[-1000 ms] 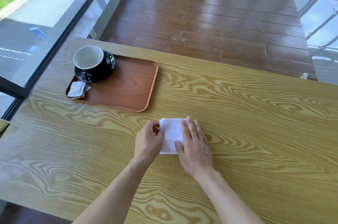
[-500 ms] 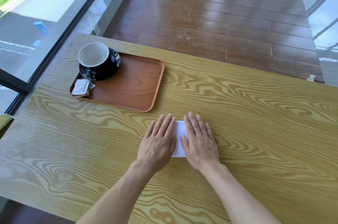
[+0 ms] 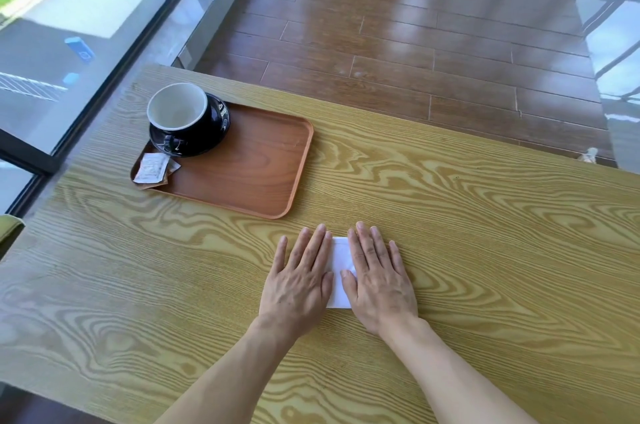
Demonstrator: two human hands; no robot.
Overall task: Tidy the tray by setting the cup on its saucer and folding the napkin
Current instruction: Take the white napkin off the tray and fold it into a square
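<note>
I see two bare arms reaching out over the wooden table [image 3: 450, 216]. The left hand [image 3: 298, 281] lies flat, palm down, with its fingers stretched out. The right hand [image 3: 379, 281] lies flat the same way, just beside it. Both hands are spread wide and press down; they grip nothing. Under them and between them is the white napkin [image 3: 339, 261]. I can only see a thin strip of it in the gap, so I cannot tell how many times it is folded. It lies on the table, not on the tray.

Farther away and to the left is the brown tray [image 3: 256, 167]. In its near left corner lie some small paper packets [image 3: 152, 169]. In its far left corner stands the black cup [image 3: 181, 115], white inside and upright, on its black saucer [image 3: 216, 126].

Past the table is a shiny brown floor [image 3: 398, 43]. On the left is a big window [image 3: 86, 18].
</note>
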